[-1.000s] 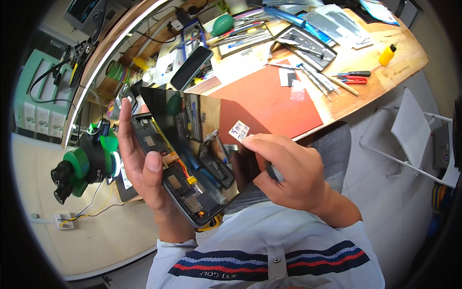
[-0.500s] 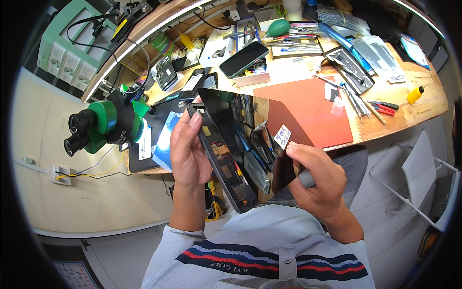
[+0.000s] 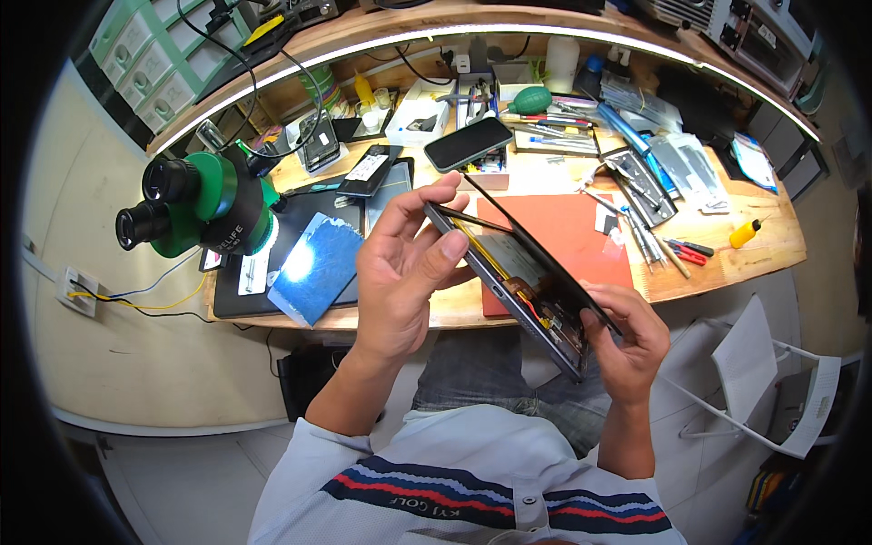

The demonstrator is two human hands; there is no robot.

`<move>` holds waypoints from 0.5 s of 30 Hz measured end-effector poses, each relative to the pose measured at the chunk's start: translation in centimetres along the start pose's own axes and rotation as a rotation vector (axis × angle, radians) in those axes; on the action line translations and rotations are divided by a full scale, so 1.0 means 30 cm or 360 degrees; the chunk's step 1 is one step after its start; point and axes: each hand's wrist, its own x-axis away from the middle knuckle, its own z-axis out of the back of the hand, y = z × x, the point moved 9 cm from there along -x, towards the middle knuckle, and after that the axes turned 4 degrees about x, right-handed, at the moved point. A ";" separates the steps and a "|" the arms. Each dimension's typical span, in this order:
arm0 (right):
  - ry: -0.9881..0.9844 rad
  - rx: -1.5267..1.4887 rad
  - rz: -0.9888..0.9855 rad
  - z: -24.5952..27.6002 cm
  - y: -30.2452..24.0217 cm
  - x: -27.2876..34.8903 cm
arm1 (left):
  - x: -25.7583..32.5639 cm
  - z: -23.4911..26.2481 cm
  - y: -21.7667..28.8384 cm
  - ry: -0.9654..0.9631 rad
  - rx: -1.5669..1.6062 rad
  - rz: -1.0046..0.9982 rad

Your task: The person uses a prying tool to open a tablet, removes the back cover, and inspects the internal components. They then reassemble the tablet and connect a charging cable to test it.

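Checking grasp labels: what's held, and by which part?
An opened tablet, both hands: left hand pinches its upper end, right hand takes its lower end.

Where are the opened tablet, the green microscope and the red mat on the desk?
opened tablet (image 3: 522, 272): head view, on its exposed inside.
green microscope (image 3: 213, 195): head view, on the green body.
red mat (image 3: 568, 227): head view, on the bare upper part.

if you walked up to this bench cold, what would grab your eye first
First, the opened dark tablet with exposed yellow cables, held tilted above the person's lap between the left hand at its upper end and the right hand at its lower corner. Next, the big green-and-black stereo microscope at the left of the cluttered wooden workbench, and the red rectangular work mat behind the tablet.
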 end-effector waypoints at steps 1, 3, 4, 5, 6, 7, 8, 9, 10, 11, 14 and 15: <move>0.0005 0.0019 -0.0002 0.003 -0.003 0.000 | 0.001 -0.006 0.007 -0.0023 0.0025 -0.0039; 0.0009 0.0050 -0.0017 0.006 -0.009 -0.001 | 0.007 -0.005 0.006 -0.0029 0.0031 -0.0036; 0.0019 0.0082 0.0004 0.008 -0.015 -0.002 | 0.012 -0.007 0.010 -0.0054 0.0043 -0.0052; 0.0029 0.0115 0.0025 0.009 -0.020 -0.003 | 0.011 -0.001 0.012 -0.0048 -0.0038 -0.0068; 0.0039 0.0150 0.0042 0.011 -0.024 -0.002 | 0.014 0.000 0.012 -0.0062 -0.0043 -0.0083; 0.0040 0.0141 0.0030 0.011 -0.021 -0.001 | 0.017 0.001 0.013 -0.0077 -0.0048 -0.0098; 0.0043 0.0133 0.0016 0.012 -0.017 0.002 | 0.020 0.001 0.012 -0.0093 -0.0053 -0.0111; 0.0048 0.0126 0.0001 0.015 -0.014 0.005 | 0.024 0.006 0.009 -0.0086 -0.0017 -0.0104; 0.0034 0.0126 -0.0003 0.015 -0.012 0.008 | 0.028 0.010 0.006 -0.0079 0.0019 -0.0097; 0.0022 0.0127 -0.0007 0.017 -0.010 0.010 | 0.031 0.014 0.004 -0.0074 0.0055 -0.0091; 0.0004 0.0058 -0.0072 0.027 0.001 0.014 | 0.041 0.004 0.016 -0.0145 0.0011 -0.0165; -0.0003 -0.0018 -0.0117 0.030 0.008 0.014 | 0.047 0.000 0.019 -0.0165 -0.0022 -0.0180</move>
